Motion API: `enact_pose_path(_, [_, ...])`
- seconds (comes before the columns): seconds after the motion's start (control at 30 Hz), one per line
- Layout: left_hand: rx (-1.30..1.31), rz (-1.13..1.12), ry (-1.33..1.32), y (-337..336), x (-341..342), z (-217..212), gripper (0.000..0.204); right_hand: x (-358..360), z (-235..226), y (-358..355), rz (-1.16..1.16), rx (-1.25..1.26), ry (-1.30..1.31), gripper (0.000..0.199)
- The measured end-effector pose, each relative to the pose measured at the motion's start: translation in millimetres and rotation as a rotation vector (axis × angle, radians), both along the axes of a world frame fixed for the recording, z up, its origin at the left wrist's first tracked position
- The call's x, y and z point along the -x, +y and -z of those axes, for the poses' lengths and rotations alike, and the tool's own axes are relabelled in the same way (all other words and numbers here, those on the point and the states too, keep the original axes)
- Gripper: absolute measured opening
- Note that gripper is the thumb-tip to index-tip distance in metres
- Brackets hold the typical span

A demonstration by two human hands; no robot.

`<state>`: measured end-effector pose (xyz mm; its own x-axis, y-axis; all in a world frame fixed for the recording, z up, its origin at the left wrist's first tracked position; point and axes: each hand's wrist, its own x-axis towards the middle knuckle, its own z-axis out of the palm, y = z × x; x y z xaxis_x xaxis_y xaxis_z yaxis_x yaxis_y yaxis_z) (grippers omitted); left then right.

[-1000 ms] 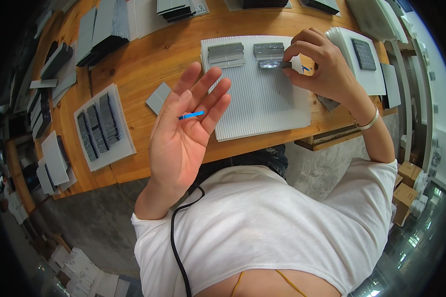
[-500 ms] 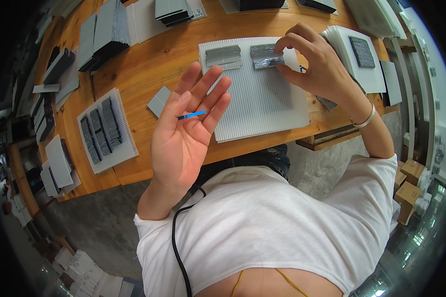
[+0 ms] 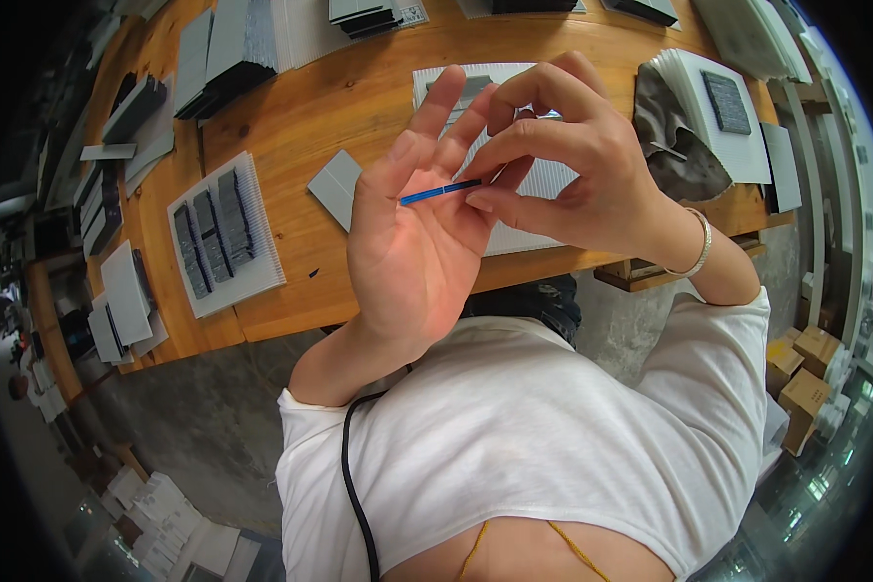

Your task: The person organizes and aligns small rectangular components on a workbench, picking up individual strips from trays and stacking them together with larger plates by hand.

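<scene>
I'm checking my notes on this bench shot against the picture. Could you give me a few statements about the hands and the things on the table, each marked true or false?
1. The left hand is raised palm up with a thin blue stick lying across its fingers. True.
2. The right hand rests flat on the table. False: it is lifted, its fingertips pinching one end of the blue stick.
3. A white ribbed tray with dark grey strips lies left of the hands. True.
4. The wooden table is painted blue. False: it is orange-brown wood.
5. The right wrist wears a bracelet. True.
</scene>
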<state>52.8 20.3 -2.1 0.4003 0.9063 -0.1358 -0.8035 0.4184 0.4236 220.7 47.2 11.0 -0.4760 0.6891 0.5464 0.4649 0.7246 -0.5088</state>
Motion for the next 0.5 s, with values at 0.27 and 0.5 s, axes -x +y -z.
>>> enact_pose_path(0.27, [0.043,0.03,-0.052,0.3,-5.8,2.5,0.033,-0.5,4.8,-8.6,0.097,-0.212,-0.09,0.03])
enact_pose_path(0.5, [0.021,0.114,-0.096,0.4,-13.1,-0.8,0.039,-6.8,-1.7,-8.4,0.14,-0.212,-0.138,0.028])
